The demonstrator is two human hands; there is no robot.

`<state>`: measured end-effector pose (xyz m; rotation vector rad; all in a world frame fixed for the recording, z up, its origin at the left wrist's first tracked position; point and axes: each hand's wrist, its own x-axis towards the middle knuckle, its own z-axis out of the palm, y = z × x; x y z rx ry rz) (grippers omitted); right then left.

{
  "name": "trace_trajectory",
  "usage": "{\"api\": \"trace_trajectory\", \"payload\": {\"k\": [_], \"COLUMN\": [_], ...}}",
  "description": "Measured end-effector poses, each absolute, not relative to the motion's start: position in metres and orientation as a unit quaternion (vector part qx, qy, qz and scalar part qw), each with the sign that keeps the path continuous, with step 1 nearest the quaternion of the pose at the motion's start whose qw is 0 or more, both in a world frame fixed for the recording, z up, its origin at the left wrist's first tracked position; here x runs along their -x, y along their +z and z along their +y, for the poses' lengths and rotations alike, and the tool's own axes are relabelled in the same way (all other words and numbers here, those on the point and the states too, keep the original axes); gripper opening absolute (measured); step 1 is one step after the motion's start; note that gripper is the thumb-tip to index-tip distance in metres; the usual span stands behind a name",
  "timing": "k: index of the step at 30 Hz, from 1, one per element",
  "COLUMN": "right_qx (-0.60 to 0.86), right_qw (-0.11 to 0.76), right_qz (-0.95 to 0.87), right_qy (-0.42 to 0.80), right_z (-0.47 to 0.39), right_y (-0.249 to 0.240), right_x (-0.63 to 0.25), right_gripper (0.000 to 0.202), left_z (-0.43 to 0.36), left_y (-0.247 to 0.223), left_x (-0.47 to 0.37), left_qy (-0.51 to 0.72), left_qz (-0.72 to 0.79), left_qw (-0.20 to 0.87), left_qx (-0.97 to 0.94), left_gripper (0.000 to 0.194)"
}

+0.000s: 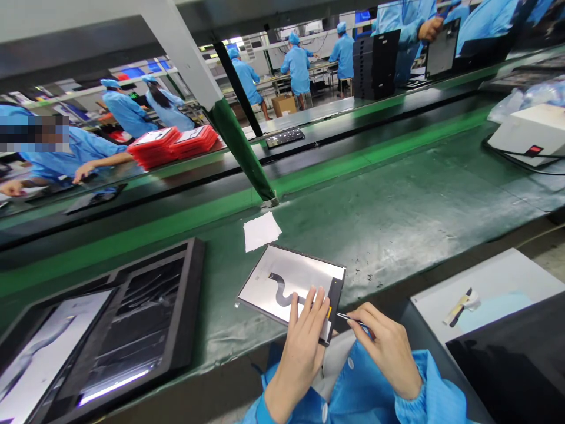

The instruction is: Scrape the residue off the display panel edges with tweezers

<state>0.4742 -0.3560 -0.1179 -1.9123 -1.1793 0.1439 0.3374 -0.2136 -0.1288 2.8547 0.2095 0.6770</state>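
A tablet-size LCD panel [258, 288] lies back side up at the near edge of the bench, its lower right corner reaching past the edge. A dark curved flex cable [279, 287] runs over its silvery back. My left hand [304, 335] grips the panel's near side, fingers laid across the back and thumb partly hidden at the edge. In my right hand [382, 341] are thin metal tweezers [346, 317], pinched between thumb and fingers. Their tips are at the panel's black right border, close to a small yellow strip [329, 312]. Whether the tips touch it, I cannot tell.
On the left, a black foam tray [194, 294] holds more panels. White paper sheets [261, 231] lie behind my panel. A green post [242, 150] rises from the bench. A white box [525, 132] with cable stands far right. Co-workers [82, 156] sit across the conveyor.
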Motion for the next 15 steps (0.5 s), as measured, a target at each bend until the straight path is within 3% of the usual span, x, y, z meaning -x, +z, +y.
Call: {"api": "trace_trajectory", "payload": {"k": [6,15], "right_qx": [0.761,0.724], "right_qw": [0.455,0.517], "right_qz": [-0.451,-0.347], "right_qy": [0.105,0.298], "right_z": [-0.355,-0.347], "right_y": [-0.121,-0.123], "right_x": [-0.474,-0.486], "right_gripper": [0.029,0.025], "left_z": [-0.215,-0.214], "left_y": [-0.128,-0.126], "left_x": [-0.338,-0.339], "left_qy": [0.227,0.234], "left_qz": [0.079,0.068], "left_qw": [0.095,0.091], "left_qx": [-0.966,-0.966], "left_gripper": [0.079,0.074]}}
